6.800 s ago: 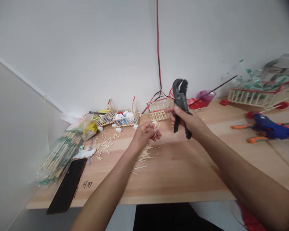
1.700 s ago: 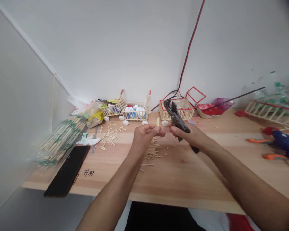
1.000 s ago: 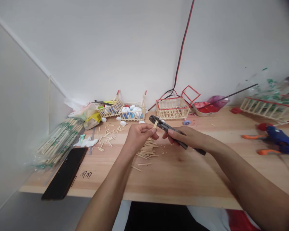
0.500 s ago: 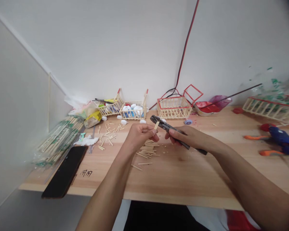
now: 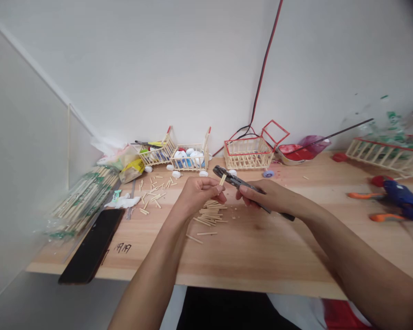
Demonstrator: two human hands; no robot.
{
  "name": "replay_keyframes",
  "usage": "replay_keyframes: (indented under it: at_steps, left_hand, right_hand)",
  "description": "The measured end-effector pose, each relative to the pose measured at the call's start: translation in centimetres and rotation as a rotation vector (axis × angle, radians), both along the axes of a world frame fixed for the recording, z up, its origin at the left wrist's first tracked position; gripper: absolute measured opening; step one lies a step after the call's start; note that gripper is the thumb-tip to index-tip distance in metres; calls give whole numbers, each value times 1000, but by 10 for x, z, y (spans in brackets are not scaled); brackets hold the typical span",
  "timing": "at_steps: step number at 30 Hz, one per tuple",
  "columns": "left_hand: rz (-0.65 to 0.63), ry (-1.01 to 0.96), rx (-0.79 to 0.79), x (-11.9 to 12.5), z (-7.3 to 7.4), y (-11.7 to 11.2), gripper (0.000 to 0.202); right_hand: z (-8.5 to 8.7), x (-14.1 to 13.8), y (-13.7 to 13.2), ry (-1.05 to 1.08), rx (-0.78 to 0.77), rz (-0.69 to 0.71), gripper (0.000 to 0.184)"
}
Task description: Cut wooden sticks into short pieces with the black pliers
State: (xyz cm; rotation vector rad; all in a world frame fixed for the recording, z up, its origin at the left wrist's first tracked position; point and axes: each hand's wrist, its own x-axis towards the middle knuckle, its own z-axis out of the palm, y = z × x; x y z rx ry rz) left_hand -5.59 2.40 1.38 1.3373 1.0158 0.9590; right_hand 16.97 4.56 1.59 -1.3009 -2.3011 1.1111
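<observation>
Between thumb and fingers, my left hand (image 5: 203, 192) pinches a short wooden stick (image 5: 223, 179) that points upward. My right hand (image 5: 261, 195) is wrapped round the handles of dark pliers (image 5: 231, 178). The pliers' jaws lie at the upper part of the stick; whether they bite on it I cannot tell. Below my left hand, a pile of cut stick pieces (image 5: 211, 214) is spread on the wooden table (image 5: 248, 261). More short pieces (image 5: 156, 197) lie scattered to the left.
Small stick-built carts (image 5: 189, 160) line the wall, beside a red-rimmed one (image 5: 248, 153). Packaged chopsticks (image 5: 86, 197) and a black phone (image 5: 92, 245) are at left. A red bowl (image 5: 298, 155) and a blue clamp with orange tips (image 5: 401, 197) lie to the right.
Hands, pliers and stick hold nearly the same pose. The whole view has shifted very slightly.
</observation>
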Motion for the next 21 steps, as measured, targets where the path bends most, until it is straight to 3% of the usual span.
replay_keyframes:
  at_steps: [15, 21]
  left_hand:
    - [74, 3, -57, 1, 1, -1, 17]
    - [158, 118, -65, 4, 6, -6, 10]
  right_hand:
    - [-5, -7, -2, -47, 79, -30, 59]
    - [-8, -10, -4, -86, 125, -42, 59]
